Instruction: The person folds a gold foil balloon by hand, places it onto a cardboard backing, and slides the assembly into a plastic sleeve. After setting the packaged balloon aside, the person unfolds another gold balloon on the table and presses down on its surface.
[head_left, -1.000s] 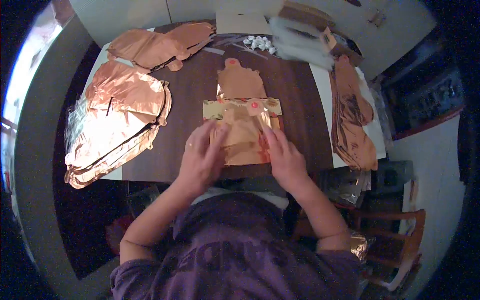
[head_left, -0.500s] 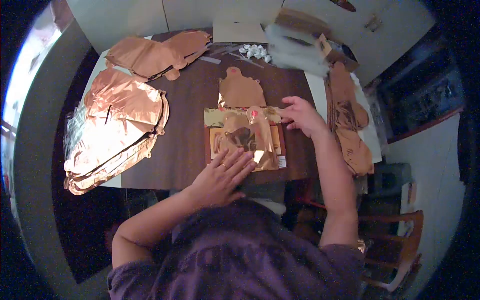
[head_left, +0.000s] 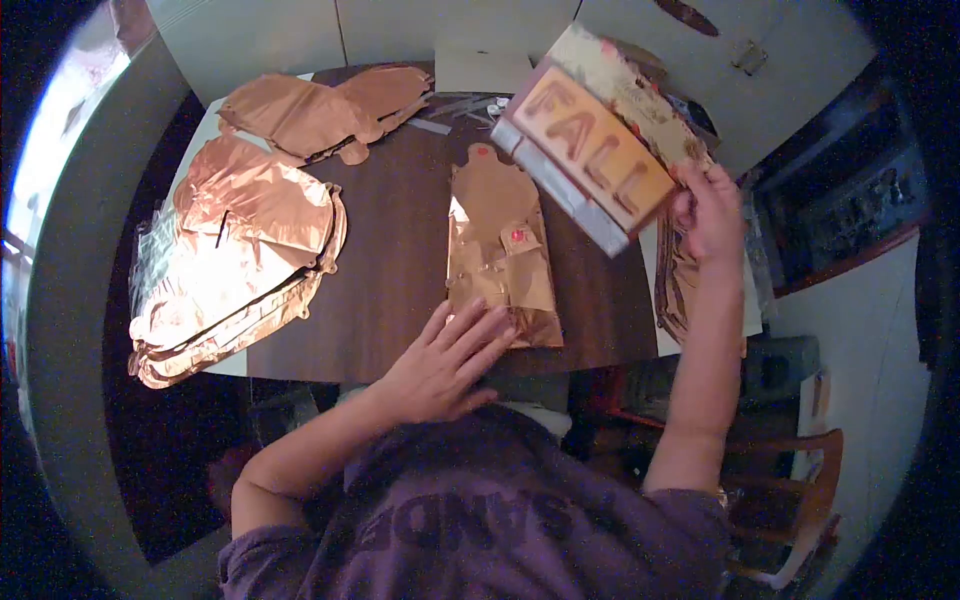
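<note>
Printed "FALL" card (head_left: 598, 150) raised above the dark wooden surface (head_left: 390, 230), right hand (head_left: 712, 210) with fingers closed on its edge, left hand (head_left: 445, 365) flat, fingers slightly spread, on folded copper foil (head_left: 500, 260), chair (head_left: 815, 480) at lower right.

Spreads as a dark brown table (head_left: 390, 220) with white strips along its left and right sides. Carries a folded copper foil piece (head_left: 515, 275) at the near middle, its rounded end pointing far. Bears a layered copper stack (head_left: 265, 215) on the left, beside clear plastic (head_left: 153, 255), and copper foil shapes (head_left: 300, 110) at far left. Holds translucent strips (head_left: 430, 126) and small white pieces (head_left: 495, 107) at far middle, and more copper foil (head_left: 678, 290) at right, partly hidden.
</note>
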